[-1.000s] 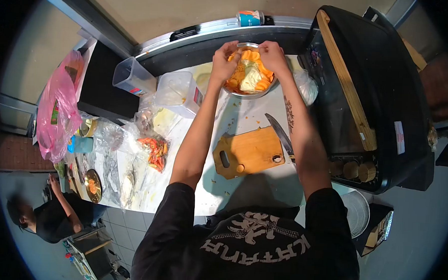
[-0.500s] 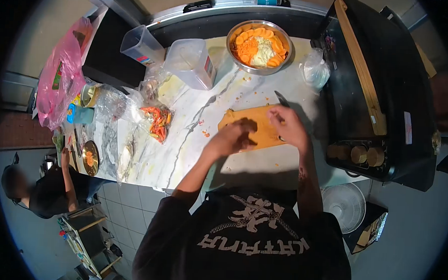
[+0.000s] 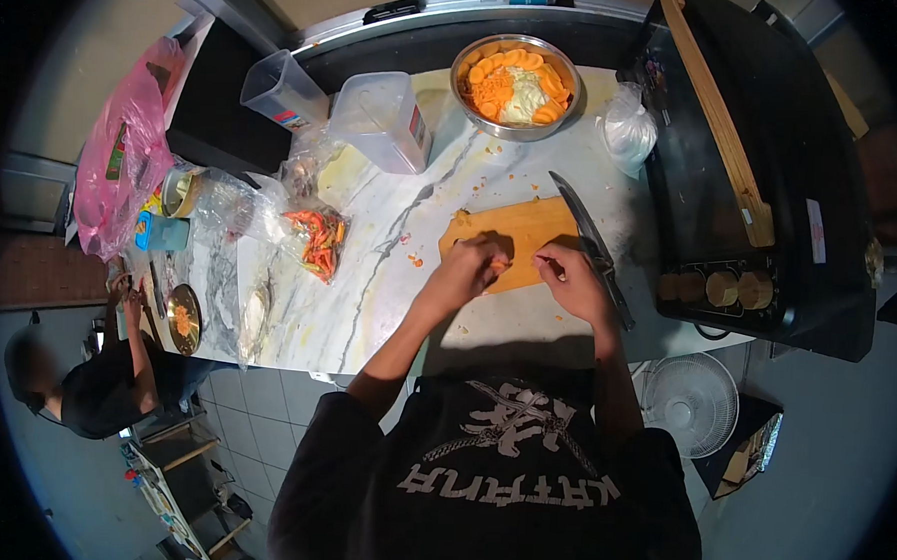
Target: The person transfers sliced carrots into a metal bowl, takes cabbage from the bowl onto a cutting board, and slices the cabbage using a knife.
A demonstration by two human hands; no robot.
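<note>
My left hand (image 3: 472,268) is over the left part of the wooden cutting board (image 3: 526,226), its fingers closed on a small orange piece (image 3: 499,267). At the board's right part is my right hand (image 3: 572,277), fingers curled together; what they hold, if anything, is too small to name. A large knife (image 3: 592,241) lies along the board's right edge, beside my right hand. Beyond the board stands a steel bowl (image 3: 515,131) with orange slices, orange shreds and pale shreds in it.
Left are a clear plastic container (image 3: 380,127), a bag of red chillies (image 3: 317,244) and a pink bag (image 3: 123,166). A tied white bag (image 3: 628,133) sits by the black oven (image 3: 793,175). Another person (image 3: 114,386) stands at the far left.
Both hands have come back from the bowl to the cutting board. In the last half second my fingers have closed, and an orange piece now shows in my left hand.
</note>
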